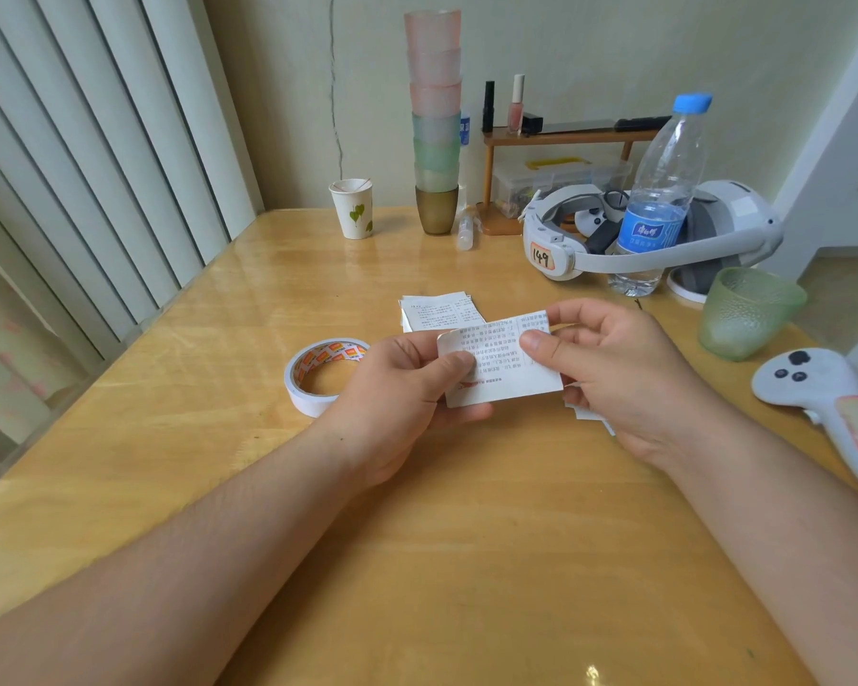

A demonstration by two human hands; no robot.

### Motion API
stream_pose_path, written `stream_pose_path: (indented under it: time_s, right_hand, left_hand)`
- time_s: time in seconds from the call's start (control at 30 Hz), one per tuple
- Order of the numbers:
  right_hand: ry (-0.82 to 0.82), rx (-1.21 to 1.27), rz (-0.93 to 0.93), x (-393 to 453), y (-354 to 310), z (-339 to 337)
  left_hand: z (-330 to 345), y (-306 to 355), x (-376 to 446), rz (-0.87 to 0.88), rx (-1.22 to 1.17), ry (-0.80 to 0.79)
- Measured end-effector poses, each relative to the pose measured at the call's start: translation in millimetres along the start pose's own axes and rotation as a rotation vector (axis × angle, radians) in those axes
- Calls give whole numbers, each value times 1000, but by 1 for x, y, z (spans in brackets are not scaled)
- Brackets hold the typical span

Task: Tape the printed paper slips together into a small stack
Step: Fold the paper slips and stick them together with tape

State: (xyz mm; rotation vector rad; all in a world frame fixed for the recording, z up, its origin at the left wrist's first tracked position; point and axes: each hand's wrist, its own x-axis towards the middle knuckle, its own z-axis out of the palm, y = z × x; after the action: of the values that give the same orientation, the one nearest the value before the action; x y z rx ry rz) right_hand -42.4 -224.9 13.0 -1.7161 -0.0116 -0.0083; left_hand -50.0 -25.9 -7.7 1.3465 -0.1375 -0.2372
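Behind the wooden table point(466, 561) a pale wall is seen. Above the tabletop, a printed paper slip point(504, 361) is pinched by the left hand point(407, 388) and right hand point(620, 368). A tape roll point(318, 376) is placed just beside the left hand, more slips point(439, 309) behind.

Glossy varnished wood on the worktop point(466, 561), catching window glare, and matt printed paper for the slip point(504, 361) and the pile of slips point(439, 311) behind it. The tape roll point(320, 373) looks smooth white, the bottle point(660, 190) clear shiny plastic, the green cup point(749, 311) pebbled and frosted, the controller point(823, 393) matt white plastic.
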Motion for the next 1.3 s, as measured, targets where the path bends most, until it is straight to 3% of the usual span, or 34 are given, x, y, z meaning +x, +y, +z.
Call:
stream_pose_path:
  time_s: [0.17, 0.4, 0.67, 0.97, 1.3]
  right_hand:
    - [-128, -2, 105, -2, 3, 3]
    - [-64, -62, 7, -3, 8, 11]
    - [-66, -53, -58, -7, 5, 14]
    - [-84, -27, -116, -11, 3, 16]
    - [-104, -183, -212, -12, 5, 13]
  left_hand:
    - [-1, -1, -1, 16, 30, -27]
    - [0, -5, -1, 79, 125, 6]
    - [3, -2, -2, 82, 47, 7]
    - [1, -8, -2, 140, 273, 27]
    - [-7, -10, 1, 259, 497, 53]
